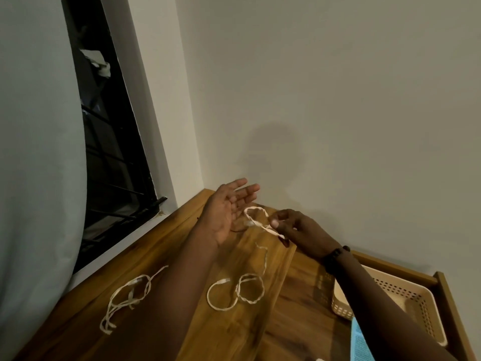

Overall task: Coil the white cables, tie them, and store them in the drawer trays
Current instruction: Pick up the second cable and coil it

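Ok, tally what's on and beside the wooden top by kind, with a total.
White cables: 3 (one pinched by the right hand at, one coiled at, one loose at)
Perforated beige trays: 1
Blue mesh item, partly hidden: 1
Total: 5

Her left hand (226,211) lifts palm-up with fingers straight, while her right hand (296,230) pinches thumb against fingertips.
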